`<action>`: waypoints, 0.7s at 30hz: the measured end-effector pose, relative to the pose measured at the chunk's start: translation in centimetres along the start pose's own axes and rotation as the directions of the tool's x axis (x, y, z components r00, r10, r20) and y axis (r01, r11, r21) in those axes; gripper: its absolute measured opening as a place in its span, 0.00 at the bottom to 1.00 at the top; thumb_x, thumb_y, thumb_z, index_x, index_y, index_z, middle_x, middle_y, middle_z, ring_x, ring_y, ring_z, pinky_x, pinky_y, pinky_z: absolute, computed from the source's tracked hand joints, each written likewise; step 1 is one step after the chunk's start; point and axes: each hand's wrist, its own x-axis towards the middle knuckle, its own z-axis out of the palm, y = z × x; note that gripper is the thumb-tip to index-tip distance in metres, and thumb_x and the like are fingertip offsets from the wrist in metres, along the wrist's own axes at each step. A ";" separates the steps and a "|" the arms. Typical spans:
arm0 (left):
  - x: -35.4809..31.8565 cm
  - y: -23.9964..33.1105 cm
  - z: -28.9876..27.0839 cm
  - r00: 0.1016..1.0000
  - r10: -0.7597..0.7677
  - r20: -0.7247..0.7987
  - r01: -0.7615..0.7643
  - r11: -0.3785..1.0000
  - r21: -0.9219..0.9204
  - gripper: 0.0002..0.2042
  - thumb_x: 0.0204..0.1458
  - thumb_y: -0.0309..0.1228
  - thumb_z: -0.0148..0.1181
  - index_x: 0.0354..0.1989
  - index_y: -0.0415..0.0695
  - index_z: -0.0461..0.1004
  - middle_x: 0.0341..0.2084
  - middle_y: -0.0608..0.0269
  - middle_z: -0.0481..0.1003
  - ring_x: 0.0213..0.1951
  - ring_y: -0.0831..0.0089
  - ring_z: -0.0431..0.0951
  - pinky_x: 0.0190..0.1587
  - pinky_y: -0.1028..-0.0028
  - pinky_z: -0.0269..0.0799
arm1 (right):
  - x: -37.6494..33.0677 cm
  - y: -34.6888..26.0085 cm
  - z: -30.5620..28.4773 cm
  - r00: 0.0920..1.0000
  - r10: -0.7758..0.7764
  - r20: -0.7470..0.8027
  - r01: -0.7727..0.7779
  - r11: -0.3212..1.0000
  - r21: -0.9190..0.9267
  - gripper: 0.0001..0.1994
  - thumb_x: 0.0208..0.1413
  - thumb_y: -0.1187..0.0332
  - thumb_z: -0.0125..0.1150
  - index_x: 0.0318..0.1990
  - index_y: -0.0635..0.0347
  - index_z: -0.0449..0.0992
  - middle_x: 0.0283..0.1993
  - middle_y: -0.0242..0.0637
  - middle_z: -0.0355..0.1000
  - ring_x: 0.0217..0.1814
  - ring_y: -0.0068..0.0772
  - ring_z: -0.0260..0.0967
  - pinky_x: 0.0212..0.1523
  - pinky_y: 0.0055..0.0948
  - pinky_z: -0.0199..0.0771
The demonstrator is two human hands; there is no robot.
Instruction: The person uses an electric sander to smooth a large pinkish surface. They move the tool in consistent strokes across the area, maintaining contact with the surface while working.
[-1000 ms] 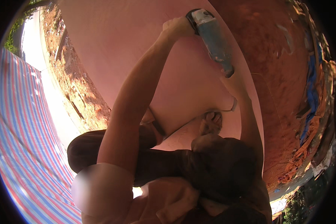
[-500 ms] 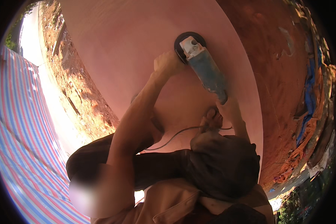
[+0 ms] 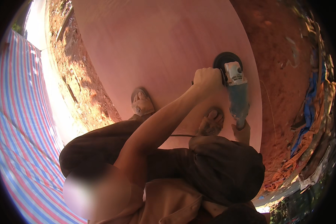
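An angle grinder (image 3: 238,95) with a teal body and a worn pale gear head lies over the right part of a large pinkish panel (image 3: 149,48). Its round dark disc (image 3: 221,59) rests against the panel's surface, close to the right edge. My left hand (image 3: 208,79) is closed round the grinder's side handle, whose dark end sticks out past the fist. At the tool's rear end, my right hand (image 3: 242,133) grips the tail, its wrist partly hidden behind my knee. A thin dark cord (image 3: 181,135) runs across the panel between my legs.
My sandalled feet (image 3: 142,102) stand on the panel, one near the grinder's tail. Reddish dirt ground (image 3: 283,100) borders the panel on the right, with a blue strip of sheeting (image 3: 310,97) and debris beyond. A striped tarp (image 3: 24,112) hangs at the left.
Both hands have moved the grinder right and nearer to me, from the panel's middle toward its right edge. The tool has turned more upright in view. My left foot now shows.
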 end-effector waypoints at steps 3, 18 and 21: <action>-2.3 -2.5 -2.0 0.995 -0.098 -0.035 0.097 0.994 -0.048 0.17 0.54 0.46 0.67 0.40 0.45 0.87 0.37 0.49 0.87 0.44 0.51 0.88 0.46 0.55 0.82 | -0.1 -2.3 0.6 0.996 -0.093 0.001 0.093 0.994 -0.064 0.25 0.57 0.71 0.68 0.62 0.64 0.76 0.48 0.56 0.83 0.51 0.57 0.84 0.53 0.46 0.80; 3.6 -12.3 -18.6 0.920 -0.331 -0.210 0.343 0.939 0.023 0.24 0.58 0.57 0.61 0.43 0.46 0.86 0.35 0.57 0.87 0.31 0.61 0.88 0.37 0.61 0.83 | 12.7 -20.4 4.8 0.948 -0.310 0.076 0.318 0.937 -0.147 0.19 0.56 0.70 0.67 0.55 0.64 0.81 0.50 0.52 0.83 0.54 0.56 0.82 0.54 0.47 0.80; 3.2 -10.0 -15.0 0.942 -0.216 -0.256 0.237 0.970 0.055 0.22 0.57 0.54 0.62 0.45 0.48 0.86 0.39 0.55 0.87 0.39 0.57 0.88 0.42 0.59 0.83 | 9.5 -16.5 3.9 0.980 -0.193 0.049 0.198 0.974 -0.114 0.20 0.56 0.69 0.67 0.57 0.62 0.79 0.50 0.52 0.83 0.53 0.59 0.82 0.54 0.52 0.79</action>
